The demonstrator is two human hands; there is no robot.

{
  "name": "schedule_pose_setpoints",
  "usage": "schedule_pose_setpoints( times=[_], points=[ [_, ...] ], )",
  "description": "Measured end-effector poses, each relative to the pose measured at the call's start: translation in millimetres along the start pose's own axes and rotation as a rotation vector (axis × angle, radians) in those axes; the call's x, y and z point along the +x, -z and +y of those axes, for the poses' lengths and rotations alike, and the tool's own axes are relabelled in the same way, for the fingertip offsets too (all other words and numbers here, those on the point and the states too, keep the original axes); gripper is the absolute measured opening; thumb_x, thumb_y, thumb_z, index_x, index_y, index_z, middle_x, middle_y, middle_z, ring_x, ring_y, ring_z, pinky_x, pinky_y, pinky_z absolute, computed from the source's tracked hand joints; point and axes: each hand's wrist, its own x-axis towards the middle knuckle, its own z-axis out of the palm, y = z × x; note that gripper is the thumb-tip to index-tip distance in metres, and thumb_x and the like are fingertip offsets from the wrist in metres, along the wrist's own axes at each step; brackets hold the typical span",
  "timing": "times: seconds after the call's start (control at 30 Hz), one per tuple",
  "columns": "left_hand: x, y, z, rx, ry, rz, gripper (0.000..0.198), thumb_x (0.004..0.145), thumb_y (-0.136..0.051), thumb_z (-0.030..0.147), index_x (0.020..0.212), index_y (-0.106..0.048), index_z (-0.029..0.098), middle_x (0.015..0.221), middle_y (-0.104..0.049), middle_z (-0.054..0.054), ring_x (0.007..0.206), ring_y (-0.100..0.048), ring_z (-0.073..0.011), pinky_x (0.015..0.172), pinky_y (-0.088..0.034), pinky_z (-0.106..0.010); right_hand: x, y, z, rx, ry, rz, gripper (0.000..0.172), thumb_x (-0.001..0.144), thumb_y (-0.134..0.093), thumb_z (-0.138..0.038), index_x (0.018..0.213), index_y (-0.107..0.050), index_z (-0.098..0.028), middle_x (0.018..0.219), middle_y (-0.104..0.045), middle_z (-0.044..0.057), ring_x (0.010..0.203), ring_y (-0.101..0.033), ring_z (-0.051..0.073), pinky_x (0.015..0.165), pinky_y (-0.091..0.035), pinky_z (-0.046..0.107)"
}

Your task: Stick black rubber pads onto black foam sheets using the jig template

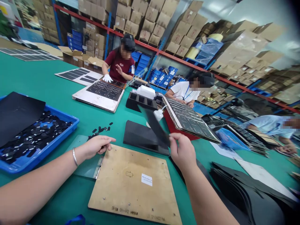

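My right hand (184, 153) pinches the lower corner of a thin black sheet (156, 123), which is raised at a tilt and blurred. Behind that sheet lies a stack of black sheets (138, 134) on the green table. In front of me a wooden board (124, 190) lies flat, with small screws, a white label and printed markings. My left hand (99, 146) is at the board's far left corner, index finger stretched out and the others loosely bent, with nothing visible in it. Under the left wrist is a clear plastic sheet (82, 165); small black pieces (100, 129) lie just beyond.
A blue tray (75, 120) of small black pieces stands left, partly covered by a black sheet (18, 115). Black sheets (243, 187) are piled at right. A white bottle (158, 115) and a black divided holder (140, 101) stand ahead. Several co-workers sit around the table.
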Motion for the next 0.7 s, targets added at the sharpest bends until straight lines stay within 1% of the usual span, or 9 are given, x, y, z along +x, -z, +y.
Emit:
schedule_pose_setpoints(
  times=[0.07,0.13,0.23,0.3,0.37,0.43,0.53,0.63,0.7],
  points=[
    [0,-1.5,1,-0.044,0.034,0.021,0.043,0.083,-0.049,0.037,0.115,-0.053,0.009,0.068,-0.057,-0.002,0.037,-0.028,-0.0036,0.041,-0.016,-0.022,-27,17,-38,0.073,0.222,-0.193,0.011,0.087,-0.043,-0.02,0.082,-0.053,-0.02,0.08,-0.062,0.003,0.076,-0.054,0.017,0.074,-0.035,0.032],
    [1,-3.5,2,-0.034,0.081,0.055,0.042,0.082,-0.05,0.037,0.112,-0.055,0.009,0.061,-0.052,0.001,0.035,-0.028,-0.0041,0.039,-0.016,-0.022,-61,23,-75,0.187,0.325,-0.349,0.012,0.086,-0.043,-0.015,0.079,-0.052,-0.02,0.077,-0.061,0.0,0.08,-0.055,0.016,0.079,-0.032,0.033],
    [0,-5.4,2,0.096,0.153,0.093,0.037,0.081,-0.053,0.037,0.104,-0.061,0.01,0.051,-0.039,0.006,0.033,-0.029,-0.0051,0.038,-0.017,-0.021,-108,15,-111,0.312,0.359,-0.477,0.009,0.084,-0.047,-0.015,0.082,-0.053,-0.021,0.085,-0.063,-0.001,0.1,-0.053,0.018,0.092,-0.025,0.035],
    [0,-5.7,0,0.222,0.178,0.058,0.034,0.08,-0.054,0.037,0.099,-0.064,0.01,0.048,-0.041,0.005,0.034,-0.03,-0.0057,0.037,-0.018,-0.021,-126,8,-121,0.355,0.326,-0.537,0.007,0.082,-0.051,-0.015,0.081,-0.053,-0.021,0.088,-0.063,-0.002,0.105,-0.051,0.018,0.097,-0.021,0.035],
    [-1,-5.3,-1,0.348,0.14,-0.009,0.029,0.079,-0.055,0.033,0.094,-0.067,0.012,0.055,-0.055,0.001,0.041,-0.042,-0.008,0.041,-0.028,-0.021,-130,3,-121,0.387,0.287,-0.621,0.005,0.08,-0.057,-0.018,0.079,-0.053,-0.022,0.09,-0.062,-0.002,0.107,-0.05,0.018,0.099,-0.019,0.036],
    [-3,-4.5,-2,0.482,0.05,-0.077,0.025,0.077,-0.054,0.029,0.092,-0.069,0.016,0.078,-0.068,-0.003,0.062,-0.058,-0.0128,0.057,-0.042,-0.022,-122,2,-114,0.419,0.266,-0.722,0.007,0.079,-0.061,-0.025,0.08,-0.054,-0.023,0.096,-0.061,-0.002,0.109,-0.048,0.019,0.099,-0.02,0.037],
    [-5,-3.6,1,0.668,-0.033,-0.124,0.025,0.075,-0.053,0.026,0.092,-0.071,0.019,0.1,-0.07,-0.002,0.091,-0.061,-0.0187,0.078,-0.044,-0.024,-100,-7,-97,0.412,0.189,-0.753,0.012,0.083,-0.058,-0.032,0.092,-0.057,-0.024,0.107,-0.059,0.002,0.11,-0.048,0.02,0.097,-0.026,0.038],
    [-7,-3.8,4,0.7,-0.025,-0.166,0.027,0.077,-0.049,0.026,0.093,-0.069,0.02,0.1,-0.07,-0.001,0.092,-0.062,-0.0188,0.078,-0.045,-0.023,-82,-31,-76,0.304,0.01,-0.671,0.021,0.087,-0.051,-0.029,0.106,-0.056,-0.023,0.111,-0.058,0.006,0.106,-0.049,0.02,0.094,-0.032,0.037],
    [-9,-4.7,5,0.685,-0.02,-0.175,0.025,0.078,-0.047,0.027,0.09,-0.068,0.02,0.096,-0.07,-0.001,0.087,-0.063,-0.0178,0.073,-0.045,-0.023,-75,-51,-65,0.242,-0.099,-0.658,0.021,0.088,-0.047,-0.028,0.106,-0.057,-0.021,0.106,-0.058,0.007,0.101,-0.051,0.02,0.089,-0.036,0.035]
  ],
)
